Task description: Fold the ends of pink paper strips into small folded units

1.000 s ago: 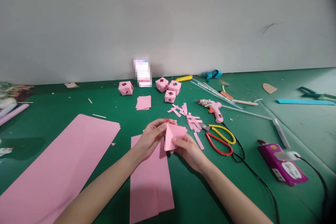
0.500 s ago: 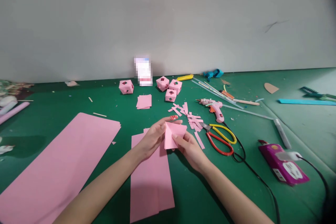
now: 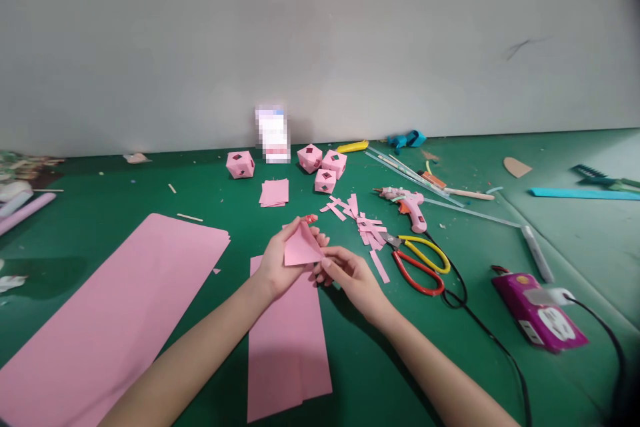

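A small piece of pink paper (image 3: 302, 247), folded into a triangle, is held between both hands above the table. My left hand (image 3: 280, 260) grips it from the left, thumb along its upper edge. The fingertips of my right hand (image 3: 347, 273) pinch its right corner. Beneath the hands lie pink paper strips (image 3: 285, 353), overlapping each other. Beyond them sits a short stack of pink paper squares (image 3: 275, 193). Several pink folded paper shapes with diamond openings stand farther back, one (image 3: 241, 165) apart on the left and a group (image 3: 325, 180) to its right.
Narrow pink offcuts (image 3: 367, 230) lie right of the hands, beside scissors (image 3: 420, 263) with red and yellow handles. A pink glue gun (image 3: 407, 203) trails a black cord. Farther right are a purple packet (image 3: 537, 313) and a cutter-like tube. Large pink sheets (image 3: 120, 307) lie left.
The paper has shifted left and turned, from a squarish folded shape to a triangle. My right hand's grip has moved to its right corner, and my left hand has moved slightly left.
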`<state>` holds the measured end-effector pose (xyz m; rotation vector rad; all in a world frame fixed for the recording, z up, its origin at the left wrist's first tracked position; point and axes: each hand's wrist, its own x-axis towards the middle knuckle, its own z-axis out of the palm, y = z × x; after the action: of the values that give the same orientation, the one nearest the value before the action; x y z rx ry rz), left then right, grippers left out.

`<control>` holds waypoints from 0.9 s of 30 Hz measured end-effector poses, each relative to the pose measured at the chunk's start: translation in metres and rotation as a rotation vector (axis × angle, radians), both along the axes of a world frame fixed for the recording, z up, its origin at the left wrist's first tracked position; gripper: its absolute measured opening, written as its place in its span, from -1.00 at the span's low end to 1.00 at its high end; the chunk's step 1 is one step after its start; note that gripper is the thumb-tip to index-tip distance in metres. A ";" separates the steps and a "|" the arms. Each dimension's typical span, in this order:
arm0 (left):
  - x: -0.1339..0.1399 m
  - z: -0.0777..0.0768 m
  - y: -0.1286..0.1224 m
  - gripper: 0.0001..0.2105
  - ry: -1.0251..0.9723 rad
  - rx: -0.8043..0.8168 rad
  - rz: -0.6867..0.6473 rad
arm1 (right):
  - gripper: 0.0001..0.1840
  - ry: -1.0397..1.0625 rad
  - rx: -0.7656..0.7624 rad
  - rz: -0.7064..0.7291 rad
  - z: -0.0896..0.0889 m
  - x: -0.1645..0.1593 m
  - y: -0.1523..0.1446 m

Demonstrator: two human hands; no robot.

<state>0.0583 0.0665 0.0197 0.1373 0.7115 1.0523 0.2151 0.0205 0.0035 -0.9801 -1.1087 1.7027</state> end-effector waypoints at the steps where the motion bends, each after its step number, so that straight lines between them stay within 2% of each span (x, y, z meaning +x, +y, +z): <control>1: -0.001 0.000 0.001 -0.87 -0.013 -0.013 0.033 | -0.58 -0.020 0.010 0.010 -0.001 -0.001 0.000; 4: -0.001 0.001 0.002 -0.86 -0.033 -0.015 0.061 | -0.66 -0.162 0.102 -0.005 -0.005 -0.002 -0.002; 9: 0.001 0.006 -0.001 -0.81 -0.092 0.011 0.072 | -0.72 -0.396 0.415 -0.085 -0.007 -0.004 -0.009; 12: 0.004 0.006 -0.003 -0.79 -0.109 0.013 0.061 | -0.79 -0.461 0.494 -0.102 -0.006 -0.005 -0.011; 14: 0.005 0.007 -0.005 -0.77 -0.111 0.014 0.044 | -0.86 -0.453 0.455 -0.116 -0.006 -0.006 -0.011; 16: 0.006 0.007 -0.007 -0.74 -0.111 0.022 0.029 | -0.87 -0.380 0.349 -0.117 -0.006 -0.007 -0.010; 20: 0.006 0.009 -0.009 -0.77 -0.098 0.058 0.001 | -0.75 -0.175 0.143 -0.120 -0.008 -0.005 -0.005; 27: 0.007 0.004 -0.009 -0.87 0.049 0.151 0.000 | -0.68 -0.122 0.057 -0.129 -0.007 -0.001 -0.001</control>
<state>0.0650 0.0572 0.0235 0.2942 0.6761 1.1053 0.2142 0.0192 -0.0031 -1.1067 -1.1408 1.5168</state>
